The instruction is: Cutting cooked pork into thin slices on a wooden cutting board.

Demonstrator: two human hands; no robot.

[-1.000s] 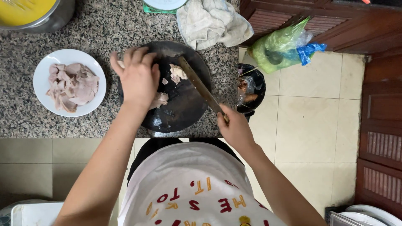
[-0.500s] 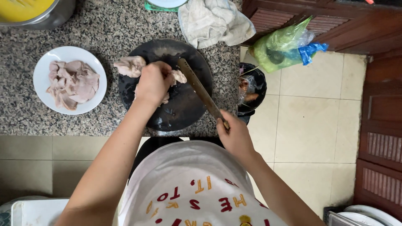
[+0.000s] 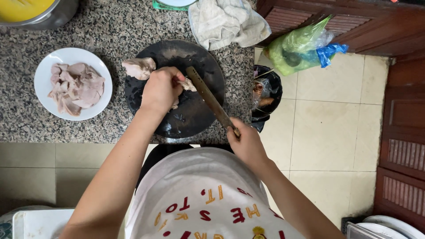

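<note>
A round dark cutting board (image 3: 195, 117) lies on the speckled granite counter (image 3: 110, 26). My left hand (image 3: 160, 90) is closed around a pale piece of meat (image 3: 187, 84) near the board's middle. Another pale lump of meat (image 3: 138, 67) rests on the board's upper left edge. My right hand (image 3: 246, 144) grips the handle of a knife (image 3: 207, 95), whose blade lies across the board and touches the held meat.
A white plate (image 3: 44, 71) with sliced meat sits left of the board. A crumpled cloth (image 3: 226, 22) lies behind it. A black bag of scraps (image 3: 268, 93) and a green plastic bag (image 3: 294, 48) are on the tiled floor to the right. A metal pot (image 3: 48, 17) stands far left.
My left hand has gone from open and flat on the board to closed on a meat piece. A lump of meat now shows at the board's upper left. The knife has barely moved.
</note>
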